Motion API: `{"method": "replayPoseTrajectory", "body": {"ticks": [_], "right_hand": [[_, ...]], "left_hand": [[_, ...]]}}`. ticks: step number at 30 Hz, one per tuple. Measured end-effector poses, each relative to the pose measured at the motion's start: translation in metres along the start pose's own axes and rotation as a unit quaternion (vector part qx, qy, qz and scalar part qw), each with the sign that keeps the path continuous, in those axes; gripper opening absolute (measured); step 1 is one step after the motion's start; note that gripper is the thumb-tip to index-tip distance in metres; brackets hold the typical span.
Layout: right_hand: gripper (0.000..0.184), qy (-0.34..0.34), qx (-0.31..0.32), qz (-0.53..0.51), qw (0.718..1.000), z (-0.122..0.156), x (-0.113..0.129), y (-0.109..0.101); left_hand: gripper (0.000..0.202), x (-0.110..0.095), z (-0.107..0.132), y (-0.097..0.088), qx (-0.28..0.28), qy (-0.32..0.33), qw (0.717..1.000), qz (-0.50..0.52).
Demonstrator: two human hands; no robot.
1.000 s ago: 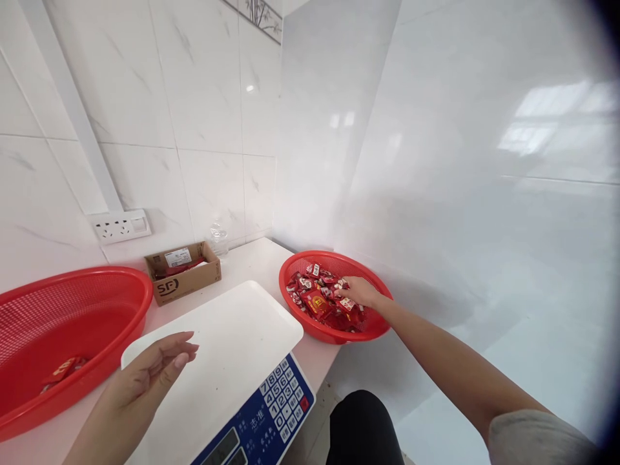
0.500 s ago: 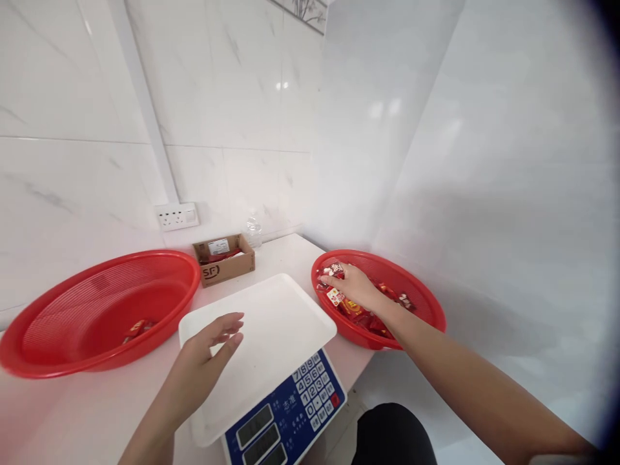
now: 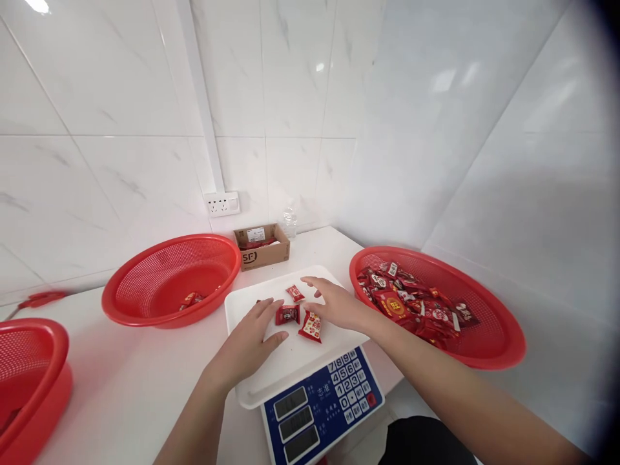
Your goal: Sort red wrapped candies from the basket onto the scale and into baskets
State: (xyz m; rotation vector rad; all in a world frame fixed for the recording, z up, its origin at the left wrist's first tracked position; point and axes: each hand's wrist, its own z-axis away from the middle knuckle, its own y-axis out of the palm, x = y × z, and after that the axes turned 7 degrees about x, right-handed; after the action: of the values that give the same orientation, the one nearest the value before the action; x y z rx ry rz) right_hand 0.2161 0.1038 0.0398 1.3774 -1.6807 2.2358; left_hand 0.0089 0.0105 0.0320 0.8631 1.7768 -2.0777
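Note:
On the white weighing pan [image 3: 261, 387] of a digital scale [image 3: 310, 420] lie a small red snack packet [image 3: 295, 293], a dark red packet [image 3: 287, 314] and a red-and-cream packet [image 3: 310, 326]. My left hand [image 3: 249, 342] is over the pan's left side, fingers apart, beside the dark red packet. From the right, my right hand [image 3: 334, 303] reaches over the pan with thumb and fingers spread around the upper packets, gripping nothing. A red basket [image 3: 508, 342] at the right holds many red packets [image 3: 416, 303].
Left of the scale stands a red basket [image 3: 169, 258] with a few packets inside. Another red basket [image 3: 33, 387] is cut off at the left edge. Behind the scale are a cardboard box [image 3: 266, 257] and a clear plastic bottle [image 3: 289, 223]. A socket [image 3: 223, 204] is on the wall.
My right hand has moved left from the right basket to the pan. Packets now lie on the pan, which was bare before. The view has turned left.

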Motion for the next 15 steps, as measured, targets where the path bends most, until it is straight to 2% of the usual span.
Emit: {"method": "replayPoseTrajectory", "body": {"ticks": [2, 6, 12, 15], "right_hand": [[0.052, -0.036, 0.024, 0.016, 0.999, 0.007, 0.0, 0.001], [0.055, -0.077, 0.092, 0.047, 0.992, 0.02, -0.002, 0.004], [0.047, -0.024, 0.057, 0.089, 0.994, 0.02, -0.006, -0.002], [0.046, -0.069, 0.067, 0.041, 0.994, 0.02, -0.002, -0.003]], "left_hand": [[0.054, 0.002, -0.001, 0.001, 0.024, -0.015, 0.999, -0.019], [0.05, 0.0, 0.001, 0.002, 0.052, -0.002, 0.999, -0.007], [0.056, 0.001, 0.002, -0.001, 0.045, -0.014, 0.998, 0.03], [0.057, 0.002, 0.002, -0.003, 0.024, -0.02, 0.999, 0.023]]}}
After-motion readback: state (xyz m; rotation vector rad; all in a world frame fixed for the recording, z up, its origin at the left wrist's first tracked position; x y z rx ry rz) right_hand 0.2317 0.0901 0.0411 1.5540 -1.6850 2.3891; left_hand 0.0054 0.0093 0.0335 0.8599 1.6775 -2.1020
